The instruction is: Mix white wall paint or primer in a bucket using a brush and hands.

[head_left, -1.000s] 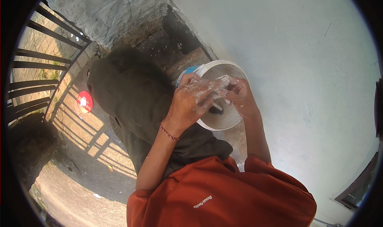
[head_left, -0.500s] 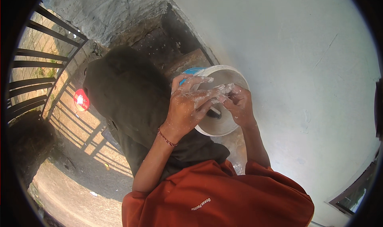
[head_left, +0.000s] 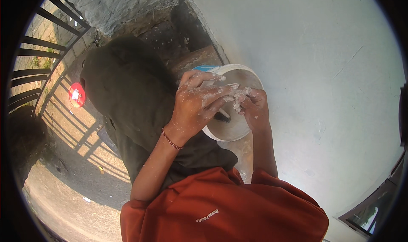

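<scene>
Both of my hands are over a round white bucket (head_left: 255,81), their fingers smeared with whitish paste. My left hand (head_left: 195,99) has its fingers stretched toward the right one, the upper finger apart from the others. The fingers of my right hand (head_left: 256,108) are bent and pinched together, with a lump of white paste (head_left: 237,102) at their tips. The fingertips of the two hands meet or nearly meet. Below them in the bucket is a tool with a dark part (head_left: 222,117), mostly hidden by my left hand. Greyish residue coats the bucket's inside.
A pale wall (head_left: 314,89) rises close on the right. My dark-trousered leg (head_left: 131,80) fills the left of the bucket. Beyond it are a red round object (head_left: 77,95) and a dark barred railing (head_left: 36,74). Something blue (head_left: 205,67) shows behind the bucket.
The whole view has shifted slightly, so things sit further left. My right fingertips have drawn in below the left fingertips, and more of the white paste lump shows on them.
</scene>
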Demonstrator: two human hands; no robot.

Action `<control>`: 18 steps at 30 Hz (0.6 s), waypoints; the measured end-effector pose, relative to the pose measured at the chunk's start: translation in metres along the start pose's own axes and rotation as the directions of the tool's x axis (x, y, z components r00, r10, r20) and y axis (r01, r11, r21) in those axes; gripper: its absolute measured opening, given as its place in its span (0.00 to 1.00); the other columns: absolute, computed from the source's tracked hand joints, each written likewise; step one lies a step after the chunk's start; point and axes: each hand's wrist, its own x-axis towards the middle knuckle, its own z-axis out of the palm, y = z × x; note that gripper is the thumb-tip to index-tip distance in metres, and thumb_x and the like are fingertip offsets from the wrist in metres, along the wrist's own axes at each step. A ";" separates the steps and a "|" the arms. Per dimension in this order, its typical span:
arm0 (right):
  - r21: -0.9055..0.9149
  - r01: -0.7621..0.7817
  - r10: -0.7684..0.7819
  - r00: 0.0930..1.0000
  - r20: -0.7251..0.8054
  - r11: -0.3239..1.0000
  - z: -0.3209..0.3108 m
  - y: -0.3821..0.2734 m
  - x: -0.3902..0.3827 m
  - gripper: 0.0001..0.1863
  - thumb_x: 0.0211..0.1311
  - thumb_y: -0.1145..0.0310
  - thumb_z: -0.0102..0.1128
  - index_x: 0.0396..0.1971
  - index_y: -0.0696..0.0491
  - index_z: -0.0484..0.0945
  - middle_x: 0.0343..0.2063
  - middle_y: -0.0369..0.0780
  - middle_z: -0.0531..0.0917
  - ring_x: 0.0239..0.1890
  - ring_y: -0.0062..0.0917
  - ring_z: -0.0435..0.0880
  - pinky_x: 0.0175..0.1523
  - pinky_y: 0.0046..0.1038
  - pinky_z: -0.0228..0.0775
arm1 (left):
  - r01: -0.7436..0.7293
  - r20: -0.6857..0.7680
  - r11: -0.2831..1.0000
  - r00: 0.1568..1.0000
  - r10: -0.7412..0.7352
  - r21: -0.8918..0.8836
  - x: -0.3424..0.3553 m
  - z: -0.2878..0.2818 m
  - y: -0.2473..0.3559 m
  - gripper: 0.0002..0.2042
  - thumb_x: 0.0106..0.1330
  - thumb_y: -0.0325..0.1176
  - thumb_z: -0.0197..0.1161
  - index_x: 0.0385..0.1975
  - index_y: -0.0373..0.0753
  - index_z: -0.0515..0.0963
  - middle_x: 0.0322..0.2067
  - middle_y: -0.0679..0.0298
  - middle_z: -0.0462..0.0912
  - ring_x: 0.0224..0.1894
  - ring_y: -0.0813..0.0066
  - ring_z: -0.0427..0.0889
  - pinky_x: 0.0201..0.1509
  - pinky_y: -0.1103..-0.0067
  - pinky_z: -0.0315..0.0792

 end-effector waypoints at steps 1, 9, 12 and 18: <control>-0.004 -0.005 0.005 1.000 0.001 1.000 0.000 0.000 0.000 0.08 0.62 0.70 0.62 0.28 0.59 0.80 0.22 0.33 0.78 0.22 0.13 0.72 0.25 0.17 0.61 | 0.004 -0.001 1.000 1.000 -0.004 -0.012 -0.001 0.000 -0.001 0.20 0.43 0.25 0.70 0.41 0.48 0.85 0.40 0.66 0.84 0.44 0.65 0.78 0.52 0.70 0.69; -0.066 0.014 -0.012 0.999 0.044 0.998 0.000 0.001 0.002 0.11 0.67 0.69 0.57 0.27 0.59 0.80 0.21 0.33 0.78 0.22 0.13 0.72 0.26 0.18 0.61 | -0.002 -0.003 1.000 1.000 0.002 -0.014 0.000 -0.001 0.000 0.19 0.42 0.25 0.72 0.39 0.47 0.86 0.39 0.65 0.86 0.45 0.64 0.80 0.51 0.70 0.72; -0.093 0.005 0.000 0.998 0.060 0.996 0.001 0.002 0.002 0.10 0.67 0.69 0.57 0.29 0.59 0.80 0.22 0.34 0.78 0.22 0.13 0.72 0.26 0.18 0.62 | -0.007 0.018 1.000 1.000 0.007 0.000 0.000 -0.002 0.001 0.19 0.42 0.25 0.72 0.39 0.46 0.86 0.39 0.65 0.86 0.46 0.63 0.80 0.52 0.70 0.72; -0.084 0.020 -0.011 0.995 0.100 0.996 -0.001 0.006 0.001 0.10 0.67 0.70 0.55 0.33 0.61 0.80 0.24 0.35 0.79 0.24 0.15 0.72 0.28 0.19 0.63 | 0.021 0.041 0.999 0.999 -0.020 -0.038 0.000 0.000 -0.001 0.19 0.43 0.26 0.72 0.39 0.46 0.85 0.40 0.64 0.85 0.47 0.64 0.80 0.52 0.70 0.71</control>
